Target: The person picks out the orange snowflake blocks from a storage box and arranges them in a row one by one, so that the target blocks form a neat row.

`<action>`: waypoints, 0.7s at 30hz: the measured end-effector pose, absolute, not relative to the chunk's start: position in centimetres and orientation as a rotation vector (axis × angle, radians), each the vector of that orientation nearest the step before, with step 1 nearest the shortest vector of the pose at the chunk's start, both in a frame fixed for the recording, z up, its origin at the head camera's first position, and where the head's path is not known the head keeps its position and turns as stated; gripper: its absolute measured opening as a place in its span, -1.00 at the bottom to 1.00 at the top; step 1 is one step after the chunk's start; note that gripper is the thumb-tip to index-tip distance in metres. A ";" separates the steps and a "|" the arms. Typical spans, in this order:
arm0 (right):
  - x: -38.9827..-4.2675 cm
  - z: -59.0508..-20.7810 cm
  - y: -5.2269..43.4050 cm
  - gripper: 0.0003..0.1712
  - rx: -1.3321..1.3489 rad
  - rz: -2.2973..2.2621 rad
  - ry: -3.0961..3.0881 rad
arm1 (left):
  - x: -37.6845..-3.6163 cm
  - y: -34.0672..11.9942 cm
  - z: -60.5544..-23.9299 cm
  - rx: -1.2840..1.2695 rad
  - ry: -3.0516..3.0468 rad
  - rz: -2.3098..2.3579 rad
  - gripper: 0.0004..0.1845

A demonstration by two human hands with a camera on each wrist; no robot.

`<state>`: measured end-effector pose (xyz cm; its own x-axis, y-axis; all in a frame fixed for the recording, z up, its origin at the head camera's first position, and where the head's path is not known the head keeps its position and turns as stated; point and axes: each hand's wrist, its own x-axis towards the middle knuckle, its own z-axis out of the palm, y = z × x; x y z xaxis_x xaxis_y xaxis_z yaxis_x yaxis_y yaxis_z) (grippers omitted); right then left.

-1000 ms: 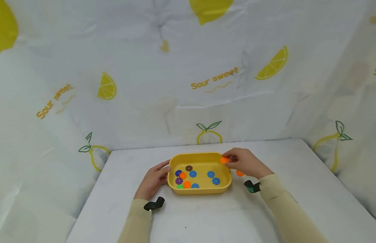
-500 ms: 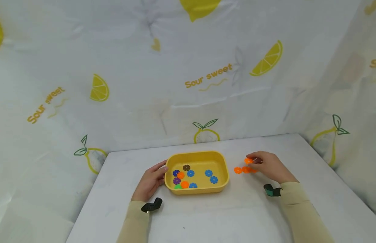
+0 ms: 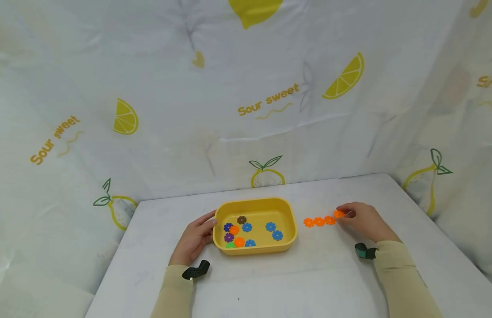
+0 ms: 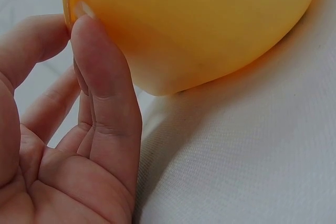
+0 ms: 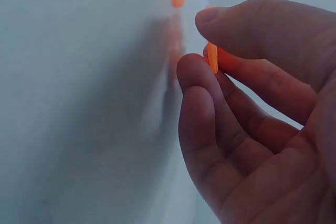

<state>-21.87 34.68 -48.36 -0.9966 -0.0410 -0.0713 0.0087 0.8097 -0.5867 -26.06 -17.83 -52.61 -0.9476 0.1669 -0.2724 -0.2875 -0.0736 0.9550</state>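
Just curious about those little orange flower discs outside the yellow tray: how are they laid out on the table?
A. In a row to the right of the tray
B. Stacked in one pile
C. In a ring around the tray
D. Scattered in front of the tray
A: the orange discs lie side by side right of the yellow tray, and the right hand pinches the end disc.

The tray [image 3: 255, 206] is plain yellow. In it lie flower-shaped discs: three light blue [image 3: 270, 227], one dark blue [image 3: 228, 227], one purple [image 3: 228, 237], one brown [image 3: 241, 220], one green [image 3: 230, 245] and two orange [image 3: 239, 242]. To its right runs a row of orange discs [image 3: 319, 221]. The desk [image 3: 293, 282] is white. Both sleeves [image 3: 401, 278] are pale beige. The backdrop [image 3: 246, 88] is white with yellow lemons and "Sour sweet" lettering.
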 end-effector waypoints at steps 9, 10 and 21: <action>-21.9 -49.1 35.1 -0.56 -0.026 -0.933 2.916 | -26.1 -17.8 -52.6 -0.128 1.911 2.080 -0.35; -21.9 -49.1 35.1 -0.56 -0.026 -0.931 2.916 | -26.2 -17.8 -52.6 -0.130 1.914 2.078 -0.35; -22.2 -49.0 34.9 -0.56 -0.023 -0.889 2.917 | -26.2 -17.8 -52.7 -0.130 1.906 2.084 -0.34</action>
<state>-22.16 34.94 -49.03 -0.9956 -0.0415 -0.0838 0.0123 0.8301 -0.5574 -26.23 -17.83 -52.66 -0.9467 0.1677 -0.2749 -0.2887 -0.0641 0.9553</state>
